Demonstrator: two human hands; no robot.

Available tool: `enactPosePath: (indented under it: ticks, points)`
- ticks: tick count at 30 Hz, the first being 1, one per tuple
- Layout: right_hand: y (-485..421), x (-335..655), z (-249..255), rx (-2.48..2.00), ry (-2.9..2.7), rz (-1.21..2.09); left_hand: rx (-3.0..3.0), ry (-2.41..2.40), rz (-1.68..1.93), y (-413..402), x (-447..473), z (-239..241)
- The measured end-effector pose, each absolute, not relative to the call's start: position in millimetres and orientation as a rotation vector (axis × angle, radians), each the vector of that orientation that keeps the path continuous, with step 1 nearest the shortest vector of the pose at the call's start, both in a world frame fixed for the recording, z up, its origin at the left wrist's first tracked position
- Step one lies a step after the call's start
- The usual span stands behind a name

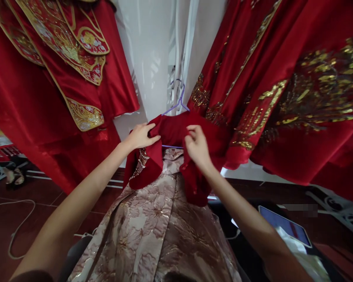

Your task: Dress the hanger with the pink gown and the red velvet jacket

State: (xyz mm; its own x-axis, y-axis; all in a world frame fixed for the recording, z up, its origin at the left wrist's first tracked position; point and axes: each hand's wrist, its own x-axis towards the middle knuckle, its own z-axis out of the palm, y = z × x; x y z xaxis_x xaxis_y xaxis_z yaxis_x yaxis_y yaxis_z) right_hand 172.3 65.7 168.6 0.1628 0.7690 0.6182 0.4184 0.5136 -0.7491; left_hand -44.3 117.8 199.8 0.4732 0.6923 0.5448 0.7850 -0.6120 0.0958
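A short dark-red jacket [148, 168] with a beaded trim on its left front hangs on a purple hanger [179, 102]. Beneath it hangs a pale pink brocade dress [141, 231] with a shiny floral pattern, which reaches down toward me. My left hand [141, 137] grips the jacket's left front edge, with some fingers hidden in the cloth. On the other front edge, my right hand [197, 148] is closed with bent fingers around the fabric. Between my hands the jacket front is spread apart, and its red inside shows.
Red gowns with gold embroidery [88, 43] hang at left, and red gowns with gold sequins [308, 90] at right. White curtains [147, 51] stand behind. A tablet [285, 225] lies at lower right. A white cable [32, 207] and dark shoes [14, 176] are on the floor at left.
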Motion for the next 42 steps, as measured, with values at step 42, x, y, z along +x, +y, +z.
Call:
enactPosePath:
  ticks: [42]
  points:
    - [68,179,139,-0.687,-1.726,0.738,-2.722,-1.167,-1.587,53,0,145]
